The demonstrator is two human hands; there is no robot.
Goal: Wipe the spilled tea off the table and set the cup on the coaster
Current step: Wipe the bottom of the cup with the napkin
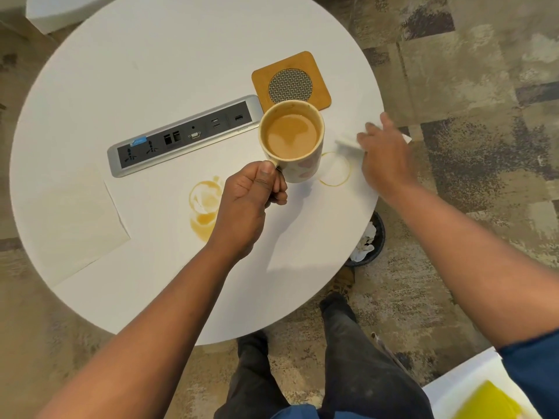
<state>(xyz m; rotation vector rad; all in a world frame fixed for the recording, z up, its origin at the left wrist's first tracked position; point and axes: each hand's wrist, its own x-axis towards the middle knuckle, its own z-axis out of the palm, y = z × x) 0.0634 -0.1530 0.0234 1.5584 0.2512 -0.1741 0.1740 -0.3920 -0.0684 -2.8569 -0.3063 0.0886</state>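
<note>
Cup (292, 140) gripped by left hand (246, 201), beside coaster (291, 81).

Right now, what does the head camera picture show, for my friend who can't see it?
A left hand holds a cup of milky tea above a round white table, while the right hand presses a white tissue beside a tea ring. A coaster waits behind.

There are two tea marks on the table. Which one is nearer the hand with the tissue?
The thin ring stain, just below the right hand and its tissue. The other mark is a smeared puddle left of the left hand.
</note>
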